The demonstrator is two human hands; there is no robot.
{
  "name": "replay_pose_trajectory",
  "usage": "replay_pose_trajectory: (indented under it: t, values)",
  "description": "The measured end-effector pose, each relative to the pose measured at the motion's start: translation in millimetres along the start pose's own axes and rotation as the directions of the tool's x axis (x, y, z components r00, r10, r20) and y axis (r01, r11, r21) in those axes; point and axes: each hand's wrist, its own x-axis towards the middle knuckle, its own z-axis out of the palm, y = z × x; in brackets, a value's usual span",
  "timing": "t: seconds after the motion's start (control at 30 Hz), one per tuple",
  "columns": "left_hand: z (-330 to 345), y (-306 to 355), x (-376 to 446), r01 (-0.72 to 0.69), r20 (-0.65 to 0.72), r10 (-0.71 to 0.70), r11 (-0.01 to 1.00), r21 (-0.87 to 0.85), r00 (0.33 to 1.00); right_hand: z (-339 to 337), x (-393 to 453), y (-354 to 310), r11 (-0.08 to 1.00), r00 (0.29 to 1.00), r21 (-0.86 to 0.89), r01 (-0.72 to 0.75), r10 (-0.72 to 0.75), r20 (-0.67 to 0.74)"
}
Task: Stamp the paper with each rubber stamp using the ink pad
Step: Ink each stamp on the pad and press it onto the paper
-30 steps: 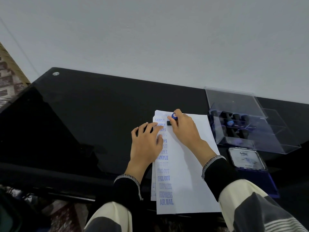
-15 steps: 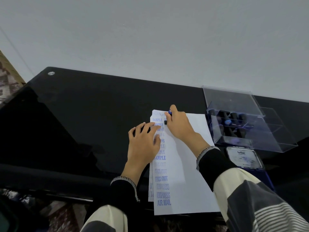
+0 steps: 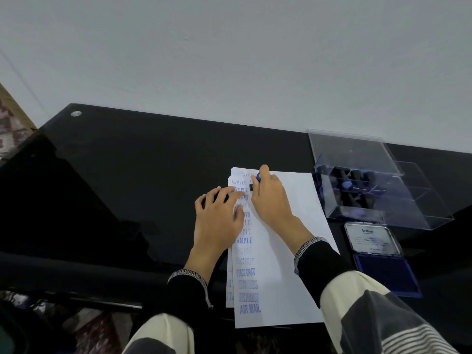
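Observation:
White paper (image 3: 278, 272) lies on the black glass table (image 3: 143, 175), with a column of blue stamped words down its left side. My right hand (image 3: 272, 200) grips a small rubber stamp (image 3: 255, 182) with a blue top and presses it on the paper near its top left corner. Fingers straight, my left hand (image 3: 219, 221) rests flat on the paper's left edge. An open blue ink pad (image 3: 387, 274) sits to the right of the paper, its labelled lid (image 3: 370, 238) folded back.
A clear plastic box (image 3: 370, 190) holding several more black and blue stamps stands at the right, behind the ink pad, lid raised. More sheets peek out under the paper's left edge. A grey wall rises behind the table. The table's front edge is close to my body.
My right hand with the stamp has shifted slightly down the paper's top left area. My left hand has stayed flat on the paper.

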Motion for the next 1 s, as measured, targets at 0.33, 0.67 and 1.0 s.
replay_pose_trajectory:
  t: [0.33, 0.67, 1.0]
  values:
    - [-0.1, -0.4, 0.4, 0.006, 0.028, -0.006, 1.000, 0.011, 1.000, -5.9, 16.5, -0.8, 1.000, 0.995, 0.003, -0.012, 0.012, 0.097]
    - [-0.9, 0.5, 0.4, 0.015, 0.035, -0.016, 1.000, 0.015, 0.999, 2.4, 4.6, 0.8, 1.000, 1.000, 0.022, 0.009, -0.009, 0.007]
    - [-0.9, 0.8, 0.5, 0.023, 0.036, -0.023, 1.000, 0.008, 0.999, -6.8, 19.7, -1.8, 0.999, 0.993, -0.029, 0.014, -0.011, 0.117]
